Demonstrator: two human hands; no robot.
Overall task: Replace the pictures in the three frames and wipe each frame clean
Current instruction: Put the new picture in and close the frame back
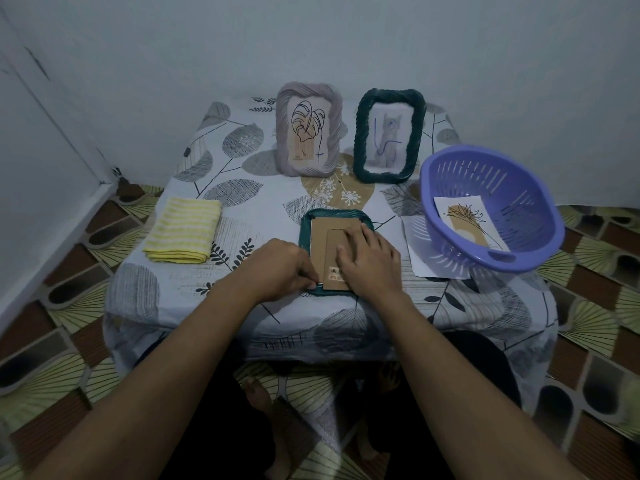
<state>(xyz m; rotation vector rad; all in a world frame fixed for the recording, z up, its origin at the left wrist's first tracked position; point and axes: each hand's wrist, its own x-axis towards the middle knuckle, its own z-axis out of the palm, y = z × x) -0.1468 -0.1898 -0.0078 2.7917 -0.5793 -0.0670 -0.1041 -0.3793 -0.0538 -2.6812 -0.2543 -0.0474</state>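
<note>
A teal frame [334,213] is laid face down at the front middle of the desk [242,202], its cardboard backing [323,237] turned up. Its near left corner is pinched by the curled fingers of the left hand [277,268]. The backing is pressed by the right hand [370,261], laid flat with fingers relaxed. A grey frame [308,129] and a green frame [388,135] are stood upright at the back. A picture [467,220] is held in a purple basket [485,178] on the right. A folded cloth [183,230] is placed on the left.
</note>
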